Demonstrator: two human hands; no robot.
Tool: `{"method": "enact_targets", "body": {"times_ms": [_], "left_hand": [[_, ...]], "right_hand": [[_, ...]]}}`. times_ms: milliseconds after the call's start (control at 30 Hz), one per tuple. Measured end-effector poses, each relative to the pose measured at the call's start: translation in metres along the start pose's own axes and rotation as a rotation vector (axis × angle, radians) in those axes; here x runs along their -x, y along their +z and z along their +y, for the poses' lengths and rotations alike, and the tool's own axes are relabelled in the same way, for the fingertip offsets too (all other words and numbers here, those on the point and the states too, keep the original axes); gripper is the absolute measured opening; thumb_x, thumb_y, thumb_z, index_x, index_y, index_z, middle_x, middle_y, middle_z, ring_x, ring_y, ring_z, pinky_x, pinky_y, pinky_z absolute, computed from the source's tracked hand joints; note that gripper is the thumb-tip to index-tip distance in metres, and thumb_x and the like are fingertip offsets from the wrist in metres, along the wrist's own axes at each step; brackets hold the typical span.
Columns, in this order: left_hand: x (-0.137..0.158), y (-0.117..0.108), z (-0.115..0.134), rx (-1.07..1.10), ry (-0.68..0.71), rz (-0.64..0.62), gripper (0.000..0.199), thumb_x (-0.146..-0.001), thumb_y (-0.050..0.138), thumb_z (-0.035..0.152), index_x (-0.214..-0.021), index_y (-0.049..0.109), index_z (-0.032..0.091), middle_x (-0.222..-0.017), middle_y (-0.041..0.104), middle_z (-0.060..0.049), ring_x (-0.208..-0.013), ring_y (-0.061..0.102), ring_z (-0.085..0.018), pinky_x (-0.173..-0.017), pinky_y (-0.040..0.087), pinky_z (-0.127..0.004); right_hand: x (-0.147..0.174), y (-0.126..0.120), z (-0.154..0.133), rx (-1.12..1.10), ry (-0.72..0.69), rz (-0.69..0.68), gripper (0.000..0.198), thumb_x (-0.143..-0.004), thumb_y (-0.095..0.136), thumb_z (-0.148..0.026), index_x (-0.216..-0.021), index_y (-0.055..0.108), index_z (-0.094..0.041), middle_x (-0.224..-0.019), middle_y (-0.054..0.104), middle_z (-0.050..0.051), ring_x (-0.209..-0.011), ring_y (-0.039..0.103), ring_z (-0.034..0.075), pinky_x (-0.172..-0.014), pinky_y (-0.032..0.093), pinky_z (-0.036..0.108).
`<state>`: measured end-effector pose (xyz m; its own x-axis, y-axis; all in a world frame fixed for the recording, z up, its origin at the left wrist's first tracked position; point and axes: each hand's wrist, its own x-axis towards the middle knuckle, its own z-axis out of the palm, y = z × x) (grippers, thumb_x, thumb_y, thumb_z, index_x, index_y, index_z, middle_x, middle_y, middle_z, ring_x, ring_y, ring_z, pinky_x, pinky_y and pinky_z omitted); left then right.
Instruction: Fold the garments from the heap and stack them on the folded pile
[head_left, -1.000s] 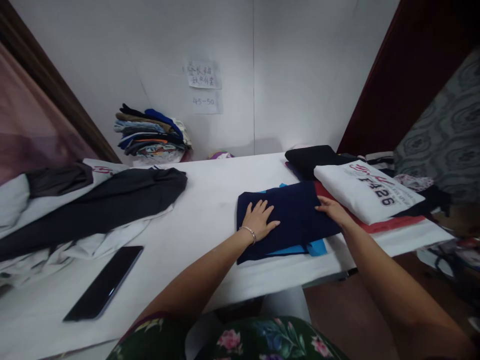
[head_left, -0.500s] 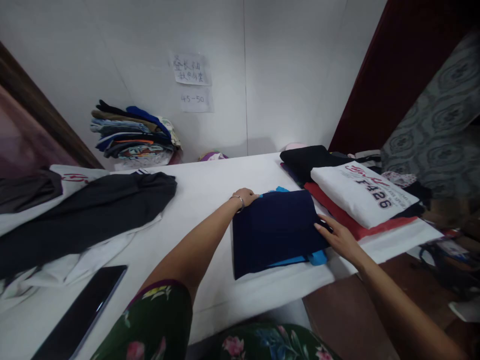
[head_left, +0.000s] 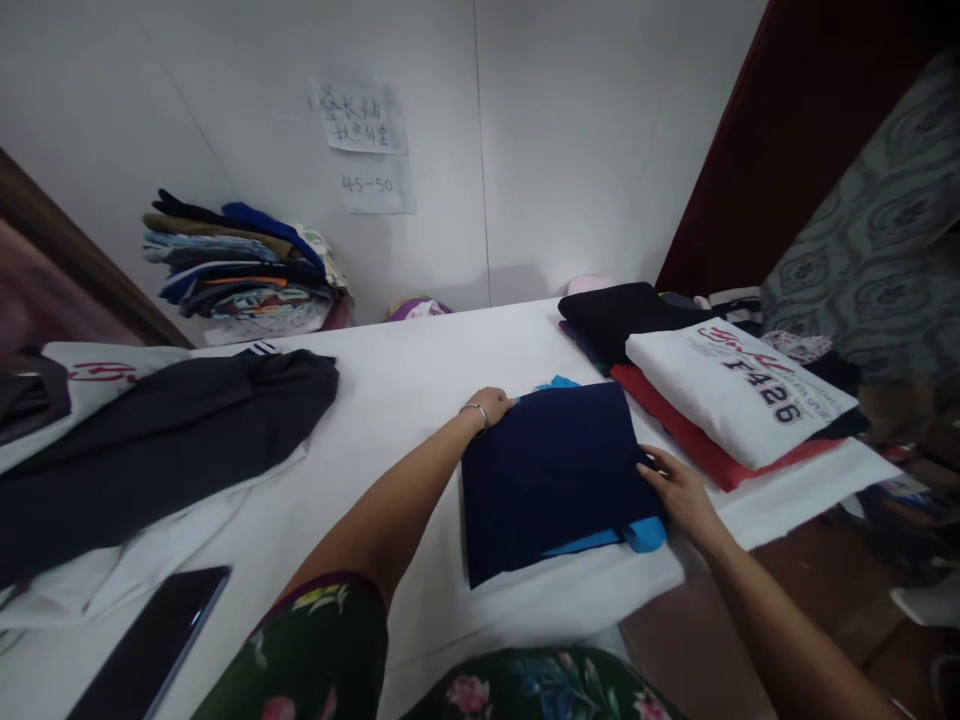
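Note:
A folded navy garment [head_left: 551, 475] lies flat on the white table, with bright blue cloth [head_left: 645, 534] sticking out beneath its front edge and a little at the back. My left hand [head_left: 491, 405], wearing a bracelet, is closed on the garment's back left corner. At the right edge, my right hand [head_left: 679, 495] pinches the navy fabric between thumb and fingers. To the right of that hand is a folded white garment [head_left: 739, 390] with red and dark lettering, resting over a red one [head_left: 675, 425].
Black folded clothing [head_left: 630, 310] sits at the back right. A tall pile of folded clothes [head_left: 240, 270] stands by the wall at back left. Dark and white garments [head_left: 187, 440] spread over the table's left side, with a phone-like dark slab [head_left: 154, 640] in front. Handwritten papers [head_left: 360, 120] hang on the wall.
The view has shifted slightly. Both hands stay at the navy garment; my right hand's fingers have moved slightly along its right edge. The garment keeps its folded shape.

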<state>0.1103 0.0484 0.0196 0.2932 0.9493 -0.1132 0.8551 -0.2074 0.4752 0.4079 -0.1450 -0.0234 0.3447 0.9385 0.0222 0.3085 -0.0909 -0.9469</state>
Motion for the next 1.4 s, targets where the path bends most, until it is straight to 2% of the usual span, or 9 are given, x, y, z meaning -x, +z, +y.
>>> {"method": "enact_targets", "body": {"times_ms": [167,333,500,733,833,967,1100,1233,1400], "left_hand": [[0.005,-0.007,0.006,0.005,0.075,0.122,0.044,-0.090,0.042,0.053,-0.091,0.069,0.019,-0.101,0.069,-0.007,-0.093,0.061,-0.021,-0.081,0.043,-0.028],[0.008,-0.009,0.024,-0.012,0.245,-0.109,0.048,-0.082,0.047,0.063,-0.081,0.070,0.020,-0.086,0.070,-0.004,-0.083,0.062,-0.021,-0.071,0.044,-0.028],[0.002,0.004,0.027,0.022,0.174,-0.017,0.044,-0.087,0.043,0.057,-0.079,0.068,0.021,-0.081,0.068,-0.003,-0.080,0.062,-0.019,-0.068,0.044,-0.027],[0.002,0.010,0.026,-0.033,0.110,0.015,0.041,-0.089,0.044,0.053,-0.082,0.067,0.020,-0.088,0.069,-0.006,-0.085,0.062,-0.021,-0.075,0.046,-0.030],[0.017,-0.003,0.029,-0.014,0.129,0.133,0.038,-0.094,0.037,0.043,-0.097,0.066,0.019,-0.104,0.068,-0.007,-0.098,0.060,-0.020,-0.086,0.045,-0.031],[0.059,-0.008,0.036,-0.016,0.295,0.281,0.037,-0.094,0.040,0.042,-0.116,0.061,0.020,-0.122,0.062,-0.007,-0.116,0.053,-0.021,-0.102,0.038,-0.035],[0.103,0.015,0.045,-0.187,0.434,0.184,0.060,-0.089,0.042,0.058,-0.137,0.045,0.022,-0.149,0.038,-0.010,-0.139,0.027,-0.029,-0.113,0.018,-0.053],[0.118,0.048,0.047,-0.269,0.443,0.062,0.071,-0.087,0.037,0.065,-0.144,0.035,0.022,-0.154,0.028,-0.011,-0.143,0.017,-0.031,-0.113,0.008,-0.061],[0.112,0.066,0.042,-0.251,0.437,0.051,0.072,-0.088,0.032,0.067,-0.146,0.033,0.025,-0.155,0.026,-0.009,-0.144,0.015,-0.029,-0.114,0.005,-0.060]], "right_hand": [[0.008,-0.003,-0.001,-0.044,0.089,0.001,0.069,-0.074,0.063,-0.060,-0.130,0.054,-0.021,-0.090,0.069,0.005,-0.083,0.065,0.022,-0.069,0.053,0.032],[0.012,-0.007,-0.014,-0.108,0.117,-0.043,0.066,-0.074,0.067,-0.056,-0.131,0.054,-0.024,-0.111,0.069,0.008,-0.104,0.063,0.027,-0.085,0.053,0.037],[0.000,-0.002,-0.010,-0.014,-0.122,0.078,0.061,-0.075,0.065,-0.053,-0.128,0.056,-0.024,-0.128,0.060,0.008,-0.117,0.056,0.027,-0.101,0.043,0.045],[-0.012,-0.006,0.015,0.282,-0.090,-0.131,0.053,-0.080,0.058,-0.054,-0.123,0.060,-0.024,-0.115,0.068,0.007,-0.105,0.063,0.029,-0.093,0.048,0.046],[-0.009,-0.013,-0.007,0.487,-0.249,-0.071,0.051,-0.081,0.056,-0.054,-0.123,0.061,-0.024,-0.120,0.064,0.011,-0.111,0.059,0.032,-0.097,0.046,0.049],[-0.005,-0.002,-0.064,0.521,-0.549,-0.022,0.053,-0.089,0.048,-0.050,-0.137,0.049,-0.027,-0.149,0.037,0.006,-0.135,0.037,0.028,-0.109,0.034,0.047],[-0.022,0.034,-0.092,0.621,-0.698,-0.179,0.059,-0.090,0.045,-0.051,-0.145,0.036,-0.030,-0.157,0.018,0.001,-0.144,0.013,0.029,-0.115,0.018,0.053],[-0.052,0.062,-0.056,0.731,-0.533,-0.300,0.065,-0.089,0.042,-0.058,-0.145,0.036,-0.026,-0.156,0.022,0.007,-0.144,0.012,0.031,-0.113,0.013,0.059],[-0.068,0.065,-0.011,0.635,-0.416,-0.324,0.068,-0.088,0.041,-0.061,-0.145,0.035,-0.024,-0.156,0.021,0.008,-0.144,0.013,0.027,-0.114,0.020,0.051]]}}
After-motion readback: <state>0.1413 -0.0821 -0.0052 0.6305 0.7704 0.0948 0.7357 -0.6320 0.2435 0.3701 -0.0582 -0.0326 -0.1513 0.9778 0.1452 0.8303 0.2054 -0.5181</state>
